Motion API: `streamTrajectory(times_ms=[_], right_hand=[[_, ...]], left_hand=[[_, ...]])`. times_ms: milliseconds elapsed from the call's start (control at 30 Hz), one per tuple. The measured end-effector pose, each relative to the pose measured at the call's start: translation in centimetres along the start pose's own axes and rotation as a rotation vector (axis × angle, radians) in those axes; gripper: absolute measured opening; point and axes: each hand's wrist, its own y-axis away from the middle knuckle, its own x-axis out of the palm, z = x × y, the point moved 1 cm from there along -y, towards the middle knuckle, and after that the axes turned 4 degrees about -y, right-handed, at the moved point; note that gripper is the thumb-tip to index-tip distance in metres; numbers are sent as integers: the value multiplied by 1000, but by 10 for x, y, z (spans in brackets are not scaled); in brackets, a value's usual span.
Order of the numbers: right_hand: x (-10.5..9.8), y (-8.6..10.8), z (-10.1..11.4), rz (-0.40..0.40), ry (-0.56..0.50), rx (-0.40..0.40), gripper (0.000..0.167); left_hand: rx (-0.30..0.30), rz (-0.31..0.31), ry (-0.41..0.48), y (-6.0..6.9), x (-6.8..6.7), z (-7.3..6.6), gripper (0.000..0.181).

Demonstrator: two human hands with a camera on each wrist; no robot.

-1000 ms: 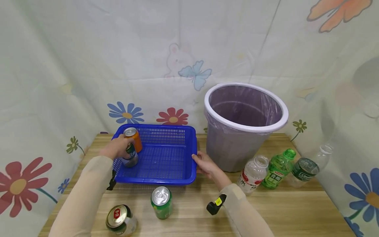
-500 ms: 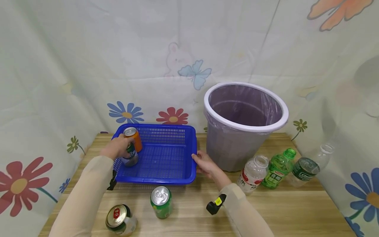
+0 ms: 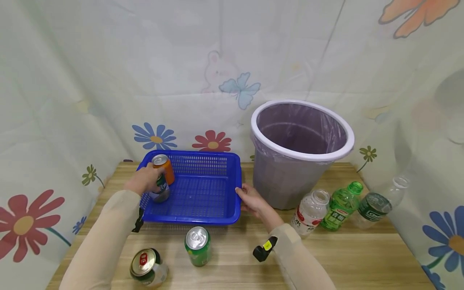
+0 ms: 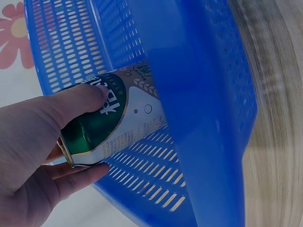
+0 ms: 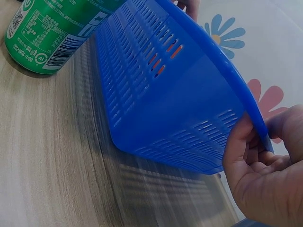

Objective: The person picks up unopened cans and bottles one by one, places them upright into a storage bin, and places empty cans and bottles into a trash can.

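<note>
Inside the blue basket (image 3: 203,220), at its left end, my left hand (image 3: 146,179) grips a green and silver can (image 4: 94,127). In the left wrist view the thumb lies along the can's side and fingers reach under it. Just behind that can an orange can (image 3: 167,171) stands upright in the basket. My right hand (image 3: 251,200) pinches the basket's right rim, thumb on one side and curled fingers on the other, as the right wrist view shows. Before the basket stand a green can (image 3: 198,254) and a dark green can with a gold top (image 3: 148,268).
A grey bin (image 3: 286,183) with a white rim and a plastic liner stands right of the basket. Beside it are a clear bottle with a red label (image 3: 308,215), a green bottle (image 3: 340,209) and a clear bottle with a green label (image 3: 375,207). A patterned curtain hangs behind.
</note>
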Motion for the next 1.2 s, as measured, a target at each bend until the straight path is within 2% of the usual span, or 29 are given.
streamTrajectory(times_ms=[367, 467, 900, 1200], right_hand=[[1, -2, 0, -14, 2, 13, 29], [2, -1, 0, -12, 9, 13, 29], [0, 0, 2, -12, 11, 0, 28], [1, 1, 2, 5, 1, 0, 28]], left_hand=[[-4, 6, -12, 3, -2, -1, 60], [24, -1, -23, 6, -3, 1, 59], [153, -200, -6, 18, -20, 5, 48], [196, -228, -38, 28, -27, 5, 28]])
